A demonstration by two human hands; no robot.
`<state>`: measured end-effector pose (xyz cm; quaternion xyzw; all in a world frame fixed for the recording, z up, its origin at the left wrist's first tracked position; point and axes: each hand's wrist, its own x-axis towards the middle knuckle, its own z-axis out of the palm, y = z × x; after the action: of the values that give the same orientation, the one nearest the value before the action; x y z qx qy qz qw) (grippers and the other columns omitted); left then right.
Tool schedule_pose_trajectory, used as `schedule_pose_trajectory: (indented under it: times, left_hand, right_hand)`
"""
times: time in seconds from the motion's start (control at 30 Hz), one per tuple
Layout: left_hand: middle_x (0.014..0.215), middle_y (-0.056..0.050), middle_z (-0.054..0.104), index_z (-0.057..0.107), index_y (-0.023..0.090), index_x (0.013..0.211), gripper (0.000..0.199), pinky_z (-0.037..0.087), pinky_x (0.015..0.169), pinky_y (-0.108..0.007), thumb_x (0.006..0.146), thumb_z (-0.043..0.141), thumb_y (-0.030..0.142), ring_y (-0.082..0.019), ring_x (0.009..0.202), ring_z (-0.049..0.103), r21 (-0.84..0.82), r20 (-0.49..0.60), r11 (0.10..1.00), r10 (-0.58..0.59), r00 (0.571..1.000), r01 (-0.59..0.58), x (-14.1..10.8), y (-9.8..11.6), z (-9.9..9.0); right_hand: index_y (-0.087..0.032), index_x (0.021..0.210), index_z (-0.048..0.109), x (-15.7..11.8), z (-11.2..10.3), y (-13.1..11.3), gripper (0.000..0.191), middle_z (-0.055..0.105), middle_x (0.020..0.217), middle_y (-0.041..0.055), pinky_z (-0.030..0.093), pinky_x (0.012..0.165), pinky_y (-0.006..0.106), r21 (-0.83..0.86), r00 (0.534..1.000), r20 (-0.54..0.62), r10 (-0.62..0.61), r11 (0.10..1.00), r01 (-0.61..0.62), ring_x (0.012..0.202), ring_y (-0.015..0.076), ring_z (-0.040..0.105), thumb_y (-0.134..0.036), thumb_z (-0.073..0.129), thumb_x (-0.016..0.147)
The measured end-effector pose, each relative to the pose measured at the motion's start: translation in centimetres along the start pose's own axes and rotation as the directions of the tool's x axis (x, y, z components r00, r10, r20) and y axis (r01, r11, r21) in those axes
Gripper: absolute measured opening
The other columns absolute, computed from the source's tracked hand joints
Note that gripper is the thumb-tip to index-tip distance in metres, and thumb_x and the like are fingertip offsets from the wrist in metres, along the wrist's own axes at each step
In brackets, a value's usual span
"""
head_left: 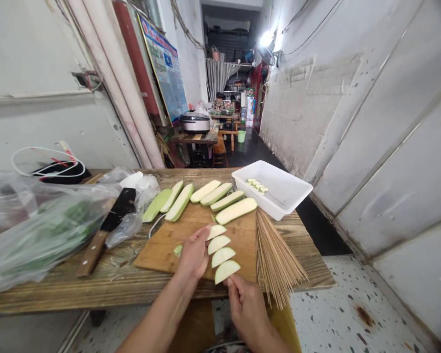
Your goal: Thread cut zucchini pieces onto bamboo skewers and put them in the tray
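Several pale green half-moon vegetable slices (223,256) form a row above the cutting board (158,250). My left hand (194,252) is closed on the farthest slice, at the row's upper end. Below the nearest slice, my right hand (244,296) pinches the row's near end; the skewer inside is mostly hidden. Long halved green vegetables (236,211) lie along the board's far edge, cut faces mostly up. A fan of thin wooden skewers (277,255) rests at the board's right. Beyond it, a white plastic tray (290,189) holds a few skewered slices (257,185).
A cleaver (110,220) with a wooden handle lies left of the board, beside plastic bags of greens (55,230). The wooden table (147,289) ends close in front of me. Farther back are a cooker (194,122) on another table and a seated person (219,102).
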<state>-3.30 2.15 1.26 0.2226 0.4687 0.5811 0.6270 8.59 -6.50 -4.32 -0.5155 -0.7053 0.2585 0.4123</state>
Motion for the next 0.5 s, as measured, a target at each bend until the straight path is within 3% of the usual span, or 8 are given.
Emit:
schedule_pose_trajectory:
  times: [0.23, 0.33, 0.43, 0.5]
  left_hand:
    - [0.07, -0.006, 0.068, 0.065, 0.009, 0.085, 0.014, 0.049, 0.053, -0.021, 0.075, 0.059, 0.017, -0.011, 0.055, 0.059, -0.007, 0.014, 1.0, 0.004, 1.0, -0.004, 0.3, -0.2, -0.1]
    - [0.081, -0.008, 0.069, 0.063, 0.01, 0.09, 0.017, 0.052, 0.062, -0.024, 0.08, 0.055, 0.02, -0.014, 0.066, 0.063, -0.014, 0.038, 1.0, 0.021, 0.999, -0.02, 0.2, 0.1, 0.1]
    - [0.096, -0.009, 0.069, 0.061, 0.014, 0.099, 0.021, 0.051, 0.08, -0.028, 0.081, 0.055, 0.022, -0.016, 0.085, 0.065, -0.018, -0.017, 0.996, 0.091, 0.996, -0.092, -0.2, 0.6, -0.5]
    - [0.102, -0.008, 0.068, 0.059, 0.015, 0.105, 0.03, 0.046, 0.091, -0.031, 0.076, 0.061, 0.023, -0.017, 0.095, 0.064, 0.04, -0.063, 0.982, 0.189, 0.98, -0.186, -0.5, 1.1, -1.7]
  right_hand:
    - [-0.015, 0.072, 0.058, 0.5, 0.2, 0.2, 0.033, 0.057, 0.056, 0.002, 0.03, 0.049, 0.021, -0.042, 0.999, -0.026, -0.022, 0.999, 0.021, 0.049, 0.0126, 0.051, -0.021, 0.032, 0.092]
    - [-0.015, 0.071, 0.057, 0.6, -0.2, 0.2, 0.035, 0.054, 0.054, 0.0011, 0.029, 0.047, 0.022, -0.085, 0.995, -0.061, -0.075, 0.994, 0.069, 0.045, 0.0116, 0.047, -0.021, 0.031, 0.093]
    - [-0.015, 0.077, 0.059, 0.6, -1.9, 0.1, 0.035, 0.055, 0.054, 0.0012, 0.029, 0.046, 0.021, -0.176, 0.981, -0.108, -0.163, 0.974, 0.143, 0.043, 0.0109, 0.046, -0.02, 0.028, 0.095]
    - [-0.015, 0.078, 0.06, 1.1, -4.4, 0.2, 0.036, 0.057, 0.055, 0.0019, 0.03, 0.046, 0.021, -0.301, 0.965, -0.116, -0.236, 0.934, 0.192, 0.044, 0.0109, 0.048, -0.021, 0.029, 0.095]
